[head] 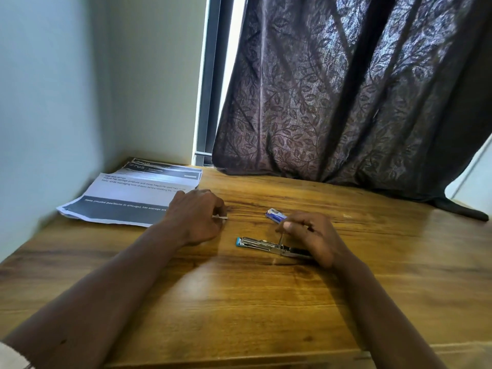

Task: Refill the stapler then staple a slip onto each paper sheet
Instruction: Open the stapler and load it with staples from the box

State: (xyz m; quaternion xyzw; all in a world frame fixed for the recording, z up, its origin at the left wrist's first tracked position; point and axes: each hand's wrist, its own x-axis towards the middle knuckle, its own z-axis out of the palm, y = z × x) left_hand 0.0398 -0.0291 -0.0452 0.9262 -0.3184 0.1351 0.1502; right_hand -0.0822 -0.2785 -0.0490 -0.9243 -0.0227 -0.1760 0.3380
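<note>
A small metal stapler (pixel 259 244) with a teal front tip lies on the wooden table (pixel 239 302), its top swung open. My right hand (pixel 311 237) rests over its rear end and pinches the thin raised pusher rod between thumb and fingers. My left hand (pixel 195 215) sits to the left, fingers closed on a short silvery strip of staples (pixel 220 217). A small blue and white staple box (pixel 275 214) lies just behind the stapler. Printed paper sheets (pixel 127 193) are stacked at the table's far left corner.
A dark leaf-patterned curtain (pixel 346 89) hangs over the table's back edge, its hem trailing at the far right. A pale wall (pixel 53 102) borders the left side. The table's front edge runs along the bottom of the view.
</note>
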